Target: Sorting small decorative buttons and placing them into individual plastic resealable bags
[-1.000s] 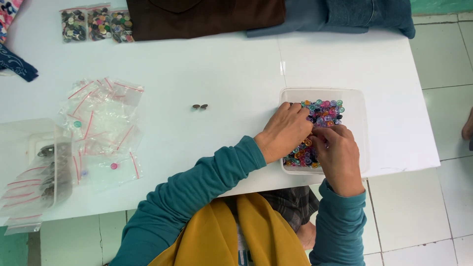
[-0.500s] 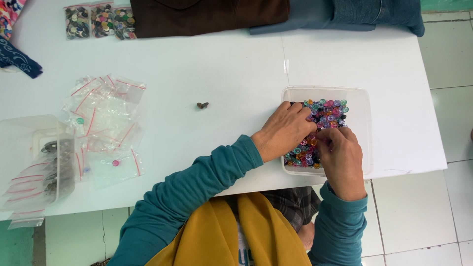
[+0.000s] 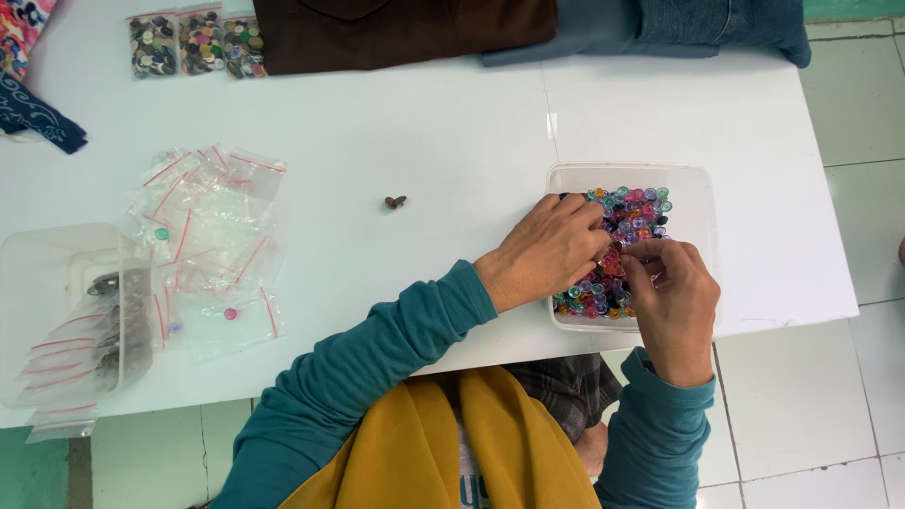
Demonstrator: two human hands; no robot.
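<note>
The person in teal sleeves is leaning over a white table (image 3: 452, 141), both hands working inside a clear plastic tub (image 3: 693, 203) near the table's right front edge. The tub is holding a heap of small coloured buttons (image 3: 633, 209), pink, green, blue and purple. The left hand (image 3: 550, 250) is resting on the heap with its fingers curled down into the buttons; I cannot tell whether it is pinching any. The right hand (image 3: 671, 292) is sitting just beside it, fingertips drawn together over the buttons, seemingly pinching one, though it is too small to make out.

A tiny dark button pair (image 3: 395, 202) is lying alone mid-table. Farther left, empty zip bags (image 3: 209, 236) are spreading beside another clear tub (image 3: 57, 283), and three filled button bags (image 3: 196, 42) are lying along the far edge near a brown garment (image 3: 405, 28).
</note>
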